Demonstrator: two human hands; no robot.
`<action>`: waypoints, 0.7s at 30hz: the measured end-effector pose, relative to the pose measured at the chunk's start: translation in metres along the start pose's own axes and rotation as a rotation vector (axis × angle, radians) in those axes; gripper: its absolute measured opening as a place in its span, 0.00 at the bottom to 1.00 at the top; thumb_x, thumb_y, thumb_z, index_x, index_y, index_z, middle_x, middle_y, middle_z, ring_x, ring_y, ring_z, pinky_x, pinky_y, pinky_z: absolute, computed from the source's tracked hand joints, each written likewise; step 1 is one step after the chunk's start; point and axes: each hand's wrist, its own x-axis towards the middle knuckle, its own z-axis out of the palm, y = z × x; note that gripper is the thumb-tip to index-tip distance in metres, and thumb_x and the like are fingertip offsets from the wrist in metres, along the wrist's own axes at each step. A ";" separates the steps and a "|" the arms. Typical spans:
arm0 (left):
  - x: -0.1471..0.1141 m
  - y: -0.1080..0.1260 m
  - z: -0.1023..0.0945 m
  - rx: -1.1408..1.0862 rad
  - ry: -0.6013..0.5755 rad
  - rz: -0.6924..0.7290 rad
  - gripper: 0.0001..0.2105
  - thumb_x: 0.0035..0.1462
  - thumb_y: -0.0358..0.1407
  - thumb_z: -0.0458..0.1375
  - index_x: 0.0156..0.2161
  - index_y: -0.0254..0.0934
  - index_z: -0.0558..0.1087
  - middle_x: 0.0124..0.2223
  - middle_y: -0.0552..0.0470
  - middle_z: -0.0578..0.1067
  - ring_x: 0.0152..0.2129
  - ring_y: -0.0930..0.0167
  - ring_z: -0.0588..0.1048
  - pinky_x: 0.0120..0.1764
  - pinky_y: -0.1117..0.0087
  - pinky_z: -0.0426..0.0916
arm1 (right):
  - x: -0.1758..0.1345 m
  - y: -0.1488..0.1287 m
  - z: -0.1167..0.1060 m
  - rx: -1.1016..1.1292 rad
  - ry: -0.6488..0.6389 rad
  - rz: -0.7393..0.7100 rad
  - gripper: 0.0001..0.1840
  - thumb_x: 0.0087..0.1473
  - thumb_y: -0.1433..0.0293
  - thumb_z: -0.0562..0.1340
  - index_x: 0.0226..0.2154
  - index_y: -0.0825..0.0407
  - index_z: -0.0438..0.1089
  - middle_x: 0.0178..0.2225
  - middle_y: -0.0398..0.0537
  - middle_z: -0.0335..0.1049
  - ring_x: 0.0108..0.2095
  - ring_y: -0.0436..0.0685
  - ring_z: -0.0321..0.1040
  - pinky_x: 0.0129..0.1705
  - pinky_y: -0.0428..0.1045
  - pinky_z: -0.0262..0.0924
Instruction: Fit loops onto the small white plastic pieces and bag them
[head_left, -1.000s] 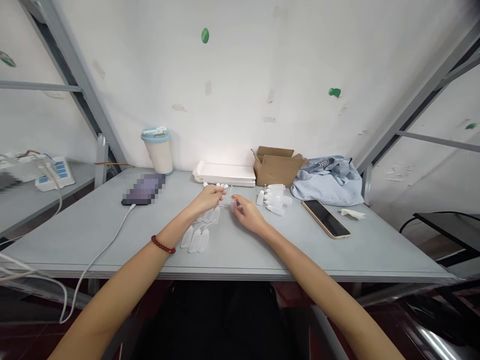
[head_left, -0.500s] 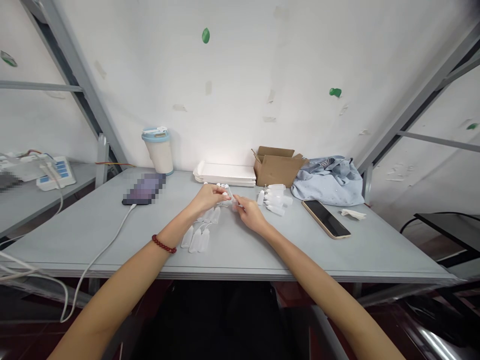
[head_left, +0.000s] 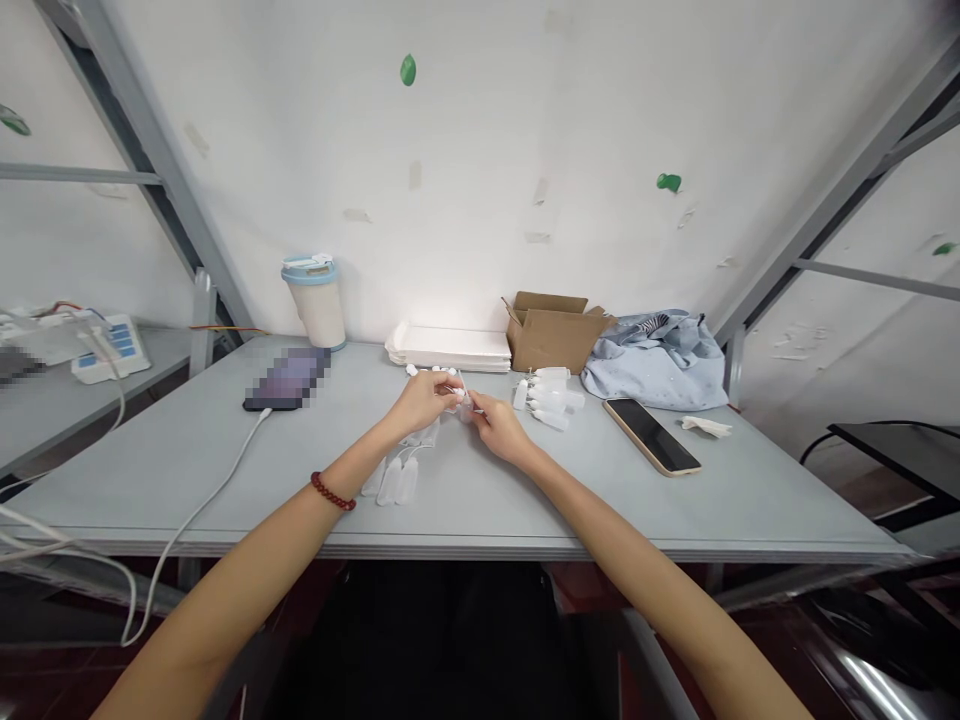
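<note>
My right hand (head_left: 499,425) is closed around a small translucent plastic bottle (head_left: 466,408), held upright just above the table. My left hand (head_left: 421,402) pinches a small white cap (head_left: 459,394) at the top of that bottle; whether the cap is seated is too small to tell. Several more white caps (head_left: 411,370) lie on the table behind my left hand. Near my left wrist lie several translucent bottles (head_left: 390,482) with thin white tips, partly hidden by the hand. To the right of my right hand is another cluster of bottles (head_left: 551,400) with white tops.
A stack of white trays (head_left: 450,346) and an open cardboard box (head_left: 559,340) stand against the wall. Right of them lie a blue cloth (head_left: 660,370), a phone (head_left: 651,437) and a crumpled tissue (head_left: 706,428). At left are a lidded cup (head_left: 316,305) and a charging phone (head_left: 289,380).
My left hand has moved slightly right and inward, bringing the white cap against the top of the bottle. My right hand stays almost in place.
</note>
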 end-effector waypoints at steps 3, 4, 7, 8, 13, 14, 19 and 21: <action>0.000 -0.001 0.004 0.042 -0.032 0.076 0.10 0.46 0.35 0.57 0.35 0.35 0.76 0.34 0.49 0.78 0.30 0.67 0.75 0.39 0.65 0.70 | 0.000 0.000 0.001 -0.003 -0.001 0.009 0.11 0.52 0.78 0.50 0.34 0.51 0.65 0.30 0.46 0.68 0.32 0.55 0.64 0.37 0.49 0.59; 0.000 -0.001 0.005 0.050 -0.044 0.099 0.10 0.47 0.35 0.56 0.35 0.35 0.77 0.36 0.49 0.78 0.30 0.67 0.75 0.38 0.65 0.70 | 0.000 0.001 0.001 -0.012 0.001 0.010 0.11 0.52 0.77 0.50 0.34 0.51 0.65 0.30 0.46 0.68 0.32 0.55 0.64 0.37 0.49 0.59; -0.002 0.000 0.007 0.113 -0.035 0.151 0.10 0.50 0.36 0.55 0.35 0.36 0.76 0.40 0.48 0.77 0.32 0.68 0.75 0.39 0.67 0.70 | 0.001 0.002 0.002 -0.049 -0.001 0.013 0.09 0.53 0.76 0.50 0.33 0.51 0.65 0.30 0.47 0.69 0.31 0.55 0.63 0.37 0.49 0.58; -0.002 0.000 0.007 0.142 -0.019 0.160 0.10 0.50 0.36 0.55 0.35 0.36 0.76 0.40 0.48 0.77 0.34 0.67 0.75 0.40 0.67 0.69 | 0.001 0.003 0.002 -0.062 -0.006 0.015 0.09 0.53 0.76 0.51 0.33 0.52 0.65 0.30 0.47 0.69 0.31 0.55 0.63 0.37 0.49 0.57; -0.005 0.006 0.006 0.247 -0.004 0.192 0.08 0.50 0.36 0.55 0.36 0.38 0.73 0.39 0.48 0.76 0.36 0.66 0.74 0.42 0.66 0.68 | 0.002 0.005 0.004 -0.137 -0.030 0.038 0.05 0.55 0.74 0.54 0.34 0.53 0.65 0.30 0.47 0.68 0.31 0.55 0.61 0.36 0.49 0.55; -0.006 0.007 0.006 0.261 -0.013 0.209 0.08 0.51 0.35 0.54 0.35 0.38 0.73 0.39 0.48 0.76 0.36 0.66 0.74 0.42 0.65 0.68 | 0.002 0.005 0.005 -0.151 -0.033 0.040 0.04 0.55 0.73 0.55 0.34 0.53 0.65 0.30 0.47 0.68 0.31 0.55 0.61 0.36 0.49 0.55; -0.006 0.007 0.005 0.300 -0.027 0.248 0.07 0.52 0.36 0.53 0.33 0.39 0.72 0.36 0.48 0.75 0.34 0.66 0.73 0.40 0.66 0.67 | 0.001 0.009 0.009 -0.201 -0.033 0.046 0.04 0.56 0.72 0.56 0.35 0.53 0.65 0.32 0.49 0.68 0.33 0.56 0.62 0.37 0.50 0.56; -0.005 0.007 0.005 0.282 -0.022 0.236 0.07 0.51 0.37 0.54 0.32 0.39 0.72 0.36 0.49 0.76 0.34 0.66 0.73 0.39 0.66 0.67 | 0.000 0.009 0.009 -0.215 -0.034 0.049 0.06 0.57 0.73 0.55 0.37 0.54 0.66 0.33 0.51 0.68 0.35 0.57 0.62 0.38 0.51 0.58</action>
